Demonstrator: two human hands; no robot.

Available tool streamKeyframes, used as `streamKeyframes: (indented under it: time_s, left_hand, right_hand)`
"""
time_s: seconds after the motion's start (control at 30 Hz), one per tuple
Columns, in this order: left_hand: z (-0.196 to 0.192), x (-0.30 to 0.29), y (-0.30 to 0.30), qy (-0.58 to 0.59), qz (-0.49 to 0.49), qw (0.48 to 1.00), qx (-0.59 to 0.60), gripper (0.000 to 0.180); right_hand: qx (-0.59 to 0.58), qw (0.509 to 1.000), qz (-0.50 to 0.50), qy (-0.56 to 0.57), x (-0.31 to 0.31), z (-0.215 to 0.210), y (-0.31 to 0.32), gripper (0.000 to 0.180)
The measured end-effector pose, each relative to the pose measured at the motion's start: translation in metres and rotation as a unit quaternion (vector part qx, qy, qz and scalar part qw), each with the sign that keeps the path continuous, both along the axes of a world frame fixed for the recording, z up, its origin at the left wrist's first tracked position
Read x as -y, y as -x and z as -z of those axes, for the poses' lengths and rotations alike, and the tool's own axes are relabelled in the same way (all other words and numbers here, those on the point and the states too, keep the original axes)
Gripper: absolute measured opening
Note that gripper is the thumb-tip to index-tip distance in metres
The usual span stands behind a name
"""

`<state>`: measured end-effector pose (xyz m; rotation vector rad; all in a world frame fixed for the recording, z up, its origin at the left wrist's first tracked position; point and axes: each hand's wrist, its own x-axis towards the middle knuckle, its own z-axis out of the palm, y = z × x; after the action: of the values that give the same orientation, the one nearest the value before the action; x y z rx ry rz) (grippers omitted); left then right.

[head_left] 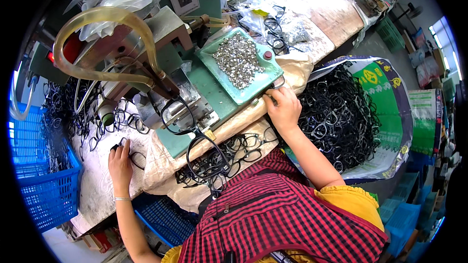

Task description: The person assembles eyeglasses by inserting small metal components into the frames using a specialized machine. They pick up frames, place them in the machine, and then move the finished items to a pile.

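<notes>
My left hand (120,163) rests on the pale worktop left of the machine, its fingers closed on a black eyeglass frame (138,160); one rim shows beside the hand. At the right edge of the green machine bed, my right hand (284,111) has its thumb and fingers pinched together near the corner of a green tray (237,98). What they hold, if anything, I cannot make out. Small silvery metal parts (237,59) fill much of the tray. A larger-looking black eyeglass frame (197,131) appears in front of the machine's metal fixture (191,113).
Loose black frames (243,147) lie on brown paper (161,165) before the machine (170,53). A large sack (395,117) full of black frames (336,117) stands at the right. Blue baskets (46,190) (158,216) stand at left and below. A clear hose (92,14) arches over the machine.
</notes>
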<state>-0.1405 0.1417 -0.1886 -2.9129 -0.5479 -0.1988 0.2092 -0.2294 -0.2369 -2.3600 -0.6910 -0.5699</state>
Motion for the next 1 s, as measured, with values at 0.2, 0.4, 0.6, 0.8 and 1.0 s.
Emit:
streamKeyframes:
  time_s: [0.2,0.4,0.6,0.8,1.0]
  left_hand:
    - [-0.015,-0.019,-0.011,0.036,-0.009,0.999,0.006,0.017]
    - [-0.001,-0.002,0.020,0.152,-0.184,0.891,0.386,0.016]
    - [-0.002,0.053,0.003,0.555,-0.243,0.481,0.633,0.060]
    - [-0.059,0.103,-0.062,0.531,-0.115,0.542,0.640,0.021]
    - [-0.159,0.148,-0.090,0.443,0.169,0.635,0.610,0.021]
  right_hand:
    - [-0.006,0.999,-0.008,0.048,-0.005,-0.003,-0.001,0.008]
    - [-0.285,0.928,-0.062,-0.232,0.024,-0.031,0.004,0.011]
    - [-0.147,0.935,-0.200,-0.254,-0.018,-0.095,0.001,0.013]
    - [-0.282,0.852,-0.288,-0.332,-0.103,-0.124,0.016,0.013]
    - [-0.285,0.804,-0.378,-0.360,-0.139,-0.129,0.051,0.026]
